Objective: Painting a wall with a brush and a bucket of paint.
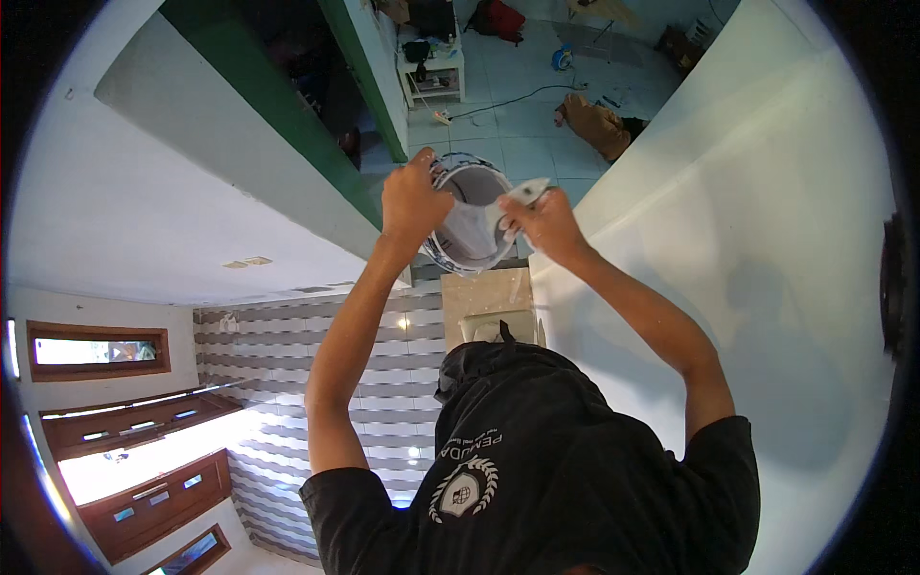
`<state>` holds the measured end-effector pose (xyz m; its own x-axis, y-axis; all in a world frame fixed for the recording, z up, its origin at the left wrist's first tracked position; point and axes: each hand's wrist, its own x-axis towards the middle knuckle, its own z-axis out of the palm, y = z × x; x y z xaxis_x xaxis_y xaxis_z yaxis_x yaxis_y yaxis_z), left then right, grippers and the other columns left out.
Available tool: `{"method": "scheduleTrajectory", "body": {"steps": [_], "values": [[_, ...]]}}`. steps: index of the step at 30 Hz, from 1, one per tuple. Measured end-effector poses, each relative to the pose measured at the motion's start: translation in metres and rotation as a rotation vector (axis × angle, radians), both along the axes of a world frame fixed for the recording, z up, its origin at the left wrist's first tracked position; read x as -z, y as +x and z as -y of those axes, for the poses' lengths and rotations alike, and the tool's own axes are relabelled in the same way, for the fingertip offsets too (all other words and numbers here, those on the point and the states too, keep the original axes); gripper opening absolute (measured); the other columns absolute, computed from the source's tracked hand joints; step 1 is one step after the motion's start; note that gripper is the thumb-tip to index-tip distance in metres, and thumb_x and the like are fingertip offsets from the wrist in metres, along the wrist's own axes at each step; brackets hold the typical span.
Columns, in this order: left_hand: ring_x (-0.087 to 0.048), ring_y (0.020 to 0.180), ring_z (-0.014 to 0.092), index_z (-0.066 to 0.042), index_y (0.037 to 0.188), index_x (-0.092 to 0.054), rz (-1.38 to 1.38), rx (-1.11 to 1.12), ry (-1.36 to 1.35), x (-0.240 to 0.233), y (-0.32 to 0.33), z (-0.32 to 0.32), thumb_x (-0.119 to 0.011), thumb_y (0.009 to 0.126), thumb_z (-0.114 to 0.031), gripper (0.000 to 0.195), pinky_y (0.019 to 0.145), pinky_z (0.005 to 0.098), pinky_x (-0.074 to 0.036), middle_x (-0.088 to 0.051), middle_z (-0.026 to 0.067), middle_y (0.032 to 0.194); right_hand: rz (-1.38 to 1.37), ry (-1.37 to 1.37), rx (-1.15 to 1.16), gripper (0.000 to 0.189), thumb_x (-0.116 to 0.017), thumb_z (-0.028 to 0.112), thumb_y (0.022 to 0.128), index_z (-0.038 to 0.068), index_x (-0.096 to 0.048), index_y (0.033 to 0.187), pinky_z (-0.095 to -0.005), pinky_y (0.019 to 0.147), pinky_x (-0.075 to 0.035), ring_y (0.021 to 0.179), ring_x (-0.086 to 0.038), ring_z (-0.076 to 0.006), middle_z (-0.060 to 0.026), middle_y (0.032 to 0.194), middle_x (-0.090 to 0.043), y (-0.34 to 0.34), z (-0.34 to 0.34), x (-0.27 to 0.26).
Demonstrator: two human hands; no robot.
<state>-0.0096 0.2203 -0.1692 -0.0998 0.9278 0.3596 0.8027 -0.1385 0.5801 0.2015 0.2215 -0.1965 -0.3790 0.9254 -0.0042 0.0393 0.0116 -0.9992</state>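
My left hand [415, 195] grips the rim of a round paint bucket [471, 251] on its left side and holds it tilted in front of me. White paint coats the inside of the bucket. On the bucket's right side, my right hand [545, 221] is closed around a paintbrush [528, 190] with a pale handle. The handle points up to the right, and the brush's lower end reaches over the bucket's opening. White paint smears my right fingers. Just below the bucket lies a beige surface [485, 287] with white spots.
A white wall [719, 237] rises close on my right. On the left stand a white wall [180, 194] and a green door frame [266, 108]. Ahead on the tiled floor [496, 129] are a white shelf table [431, 68], a cable [510, 99] and a person [596, 128], partly hidden.
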Motion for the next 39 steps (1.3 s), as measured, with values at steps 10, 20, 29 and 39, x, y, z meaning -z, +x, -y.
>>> {"method": "scheduleTrajectory", "body": {"steps": [10, 20, 29, 39], "values": [[-0.065, 0.074, 0.035, 0.004, 0.085, -0.056, 0.238, -0.051, 0.039, -0.001, -0.026, -0.002, -0.056, 0.060, 0.000, 0.025, 0.066, 0.0365, -0.050, -0.064, 0.0191, 0.077, -0.494, -0.463, 0.249, 0.019, -0.060, 0.026, 0.086, 0.007, -0.059, 0.084, -0.0284, 0.045, -0.041, 0.056, -0.063, -0.0205, -0.0105, 0.070, -0.065, 0.049, -0.009, -0.028], [-0.052, 0.064, 0.012, 0.001, 0.083, -0.050, 0.705, 0.057, -0.168, -0.062, -0.016, 0.028, -0.052, 0.063, 0.009, 0.021, 0.053, 0.0262, -0.042, -0.056, 0.0063, 0.077, -0.716, -0.252, 0.000, 0.014, -0.050, 0.022, 0.091, 0.009, -0.051, 0.087, -0.0337, 0.045, -0.046, 0.056, -0.062, -0.0241, -0.0134, 0.070, -0.062, 0.062, 0.019, -0.099], [-0.050, 0.062, 0.013, 0.002, 0.080, -0.051, 0.847, 0.111, -0.093, -0.089, -0.024, 0.041, -0.052, 0.060, 0.007, 0.021, 0.053, 0.0268, -0.040, -0.054, 0.0062, 0.072, -0.728, 0.135, -0.020, 0.014, -0.049, 0.021, 0.091, 0.008, -0.048, 0.085, -0.0316, 0.043, -0.047, 0.053, -0.060, -0.0217, -0.0131, 0.069, -0.061, 0.066, 0.044, -0.203], [-0.052, 0.064, 0.021, 0.002, 0.083, -0.053, 0.980, 0.164, -0.171, -0.181, -0.039, 0.041, -0.046, 0.058, 0.009, 0.027, 0.055, 0.0310, -0.044, -0.052, 0.0082, 0.072, -0.584, 0.650, -0.035, 0.019, -0.050, 0.025, 0.092, 0.007, -0.053, 0.094, -0.0299, 0.048, -0.045, 0.060, -0.059, -0.0209, -0.0094, 0.069, -0.059, 0.038, 0.035, -0.345]]}}
